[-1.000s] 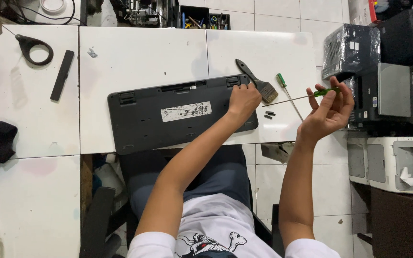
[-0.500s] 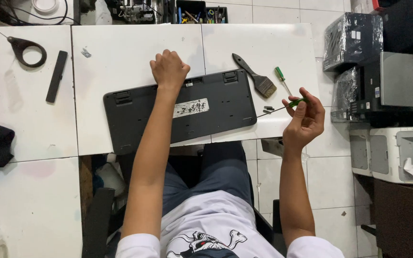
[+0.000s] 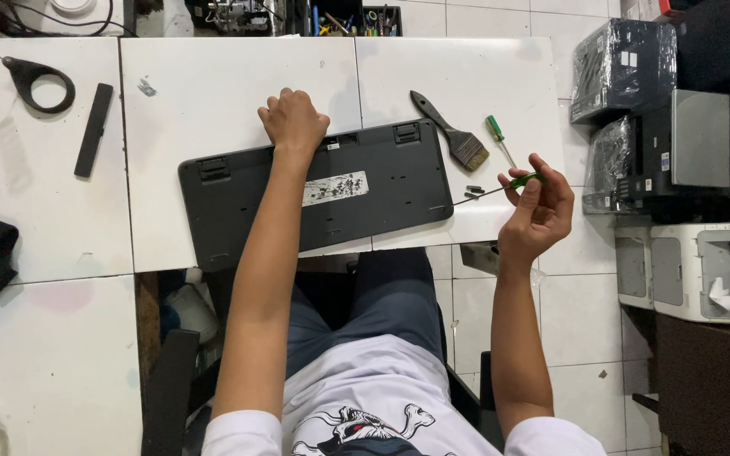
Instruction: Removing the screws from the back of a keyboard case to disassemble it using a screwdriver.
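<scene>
A black keyboard point(image 3: 356, 198) lies upside down on the white table point(image 3: 213, 93), its underside and label showing. My left hand point(image 3: 294, 121) rests as a fist on the keyboard's far edge, near the middle. Off the table's right edge, my right hand point(image 3: 539, 207) holds a green-handled screwdriver point(image 3: 500, 186) with its thin shaft pointing left at the keyboard's right end. A few small dark screws point(image 3: 473, 191) lie on the table close to that tip.
A black paintbrush point(image 3: 452, 131) and a second green screwdriver point(image 3: 498, 135) lie right of the keyboard. A black tape dispenser point(image 3: 37, 81) and a black bar point(image 3: 94, 129) sit far left. Printers point(image 3: 694, 266) are stacked on the floor at the right.
My left hand moved left from the keyboard's right corner to its far edge near the middle. My right hand dropped nearer with the screwdriver, which now points left.
</scene>
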